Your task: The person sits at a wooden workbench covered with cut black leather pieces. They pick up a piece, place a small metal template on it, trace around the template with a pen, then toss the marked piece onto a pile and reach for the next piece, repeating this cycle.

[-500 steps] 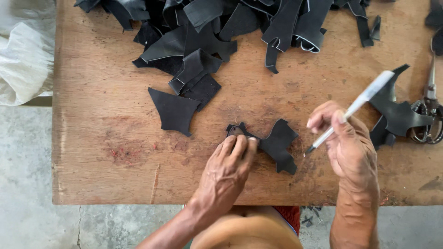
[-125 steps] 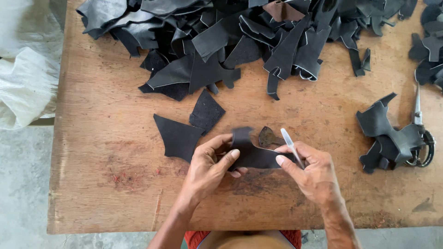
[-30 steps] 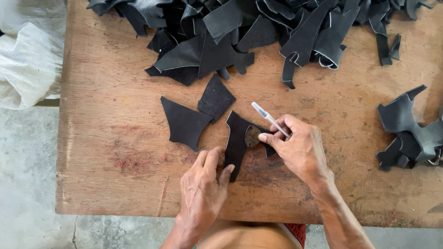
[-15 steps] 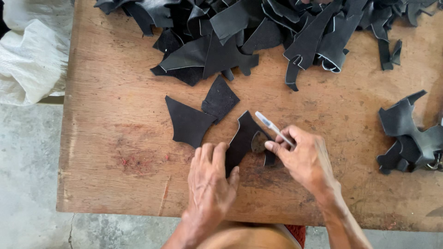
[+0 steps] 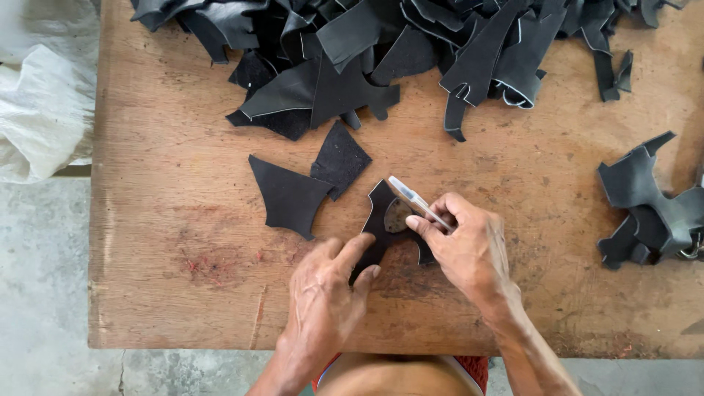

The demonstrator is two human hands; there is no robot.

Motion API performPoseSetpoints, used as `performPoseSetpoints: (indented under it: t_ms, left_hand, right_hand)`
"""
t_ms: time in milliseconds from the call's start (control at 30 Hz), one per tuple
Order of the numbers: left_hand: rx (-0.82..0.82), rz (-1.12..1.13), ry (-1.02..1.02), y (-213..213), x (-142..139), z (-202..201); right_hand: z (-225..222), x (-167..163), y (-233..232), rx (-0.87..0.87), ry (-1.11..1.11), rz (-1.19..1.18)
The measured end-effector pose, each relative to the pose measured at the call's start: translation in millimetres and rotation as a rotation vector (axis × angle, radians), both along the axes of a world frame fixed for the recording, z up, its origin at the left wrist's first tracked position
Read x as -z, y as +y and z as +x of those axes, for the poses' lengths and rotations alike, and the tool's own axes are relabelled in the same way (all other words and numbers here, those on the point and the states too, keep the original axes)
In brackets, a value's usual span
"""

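— Now, what do we log at the near edge of the wooden surface (image 5: 161,242)?
— One black cut piece (image 5: 378,227), flat. Our left hand (image 5: 323,301) presses it, fingers spread open. Our right hand (image 5: 466,246) has its fingers closed on a white pen (image 5: 414,199), its tip over the piece.
— Beyond?
— Black offcut pile (image 5: 381,51), far edge.

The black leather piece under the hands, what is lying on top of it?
On the black leather piece lies a small grey oval template. The left hand presses its lower end, and the right hand holds a white pen there. Its right part is hidden by that hand.
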State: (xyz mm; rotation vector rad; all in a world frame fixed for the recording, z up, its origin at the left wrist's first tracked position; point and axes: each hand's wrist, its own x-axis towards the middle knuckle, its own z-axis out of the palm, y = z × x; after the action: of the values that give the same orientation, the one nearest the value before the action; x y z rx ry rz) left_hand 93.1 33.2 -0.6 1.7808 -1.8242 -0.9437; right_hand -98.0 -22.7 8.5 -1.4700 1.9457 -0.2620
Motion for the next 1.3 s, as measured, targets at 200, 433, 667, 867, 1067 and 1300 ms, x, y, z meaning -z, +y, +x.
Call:
performPoseSetpoints:
  t_ms: [200,433,667,867,1067,1300]
  left_hand:
    - [-0.053,-0.047,0.046,2,5,-3]
    - [-0.041,0.012,-0.007,-1,2,-2]
    - [-0.136,0.149,-0.123,-3,4,10]
    - [-0.147,0.082,0.000,3,11,23]
    - [-0.073,-0.047,0.005,6,11,21]
    - [-0.042,-0.176,-0.101,13,6,-3]
  right_hand:
    - [4,2,-9,-0.056,-0.028,-0.066]
    - [7,4,-8,-0.053,-0.038,-0.081]
    - [5,9,-9,-0.061,-0.045,-0.074]
    - [4,11,-8,-0.067,-0.066,-0.102]
    - [4,13,-9,-0.079,-0.055,-0.109]
    - [3,12,1,-0.047,-0.033,-0.071]
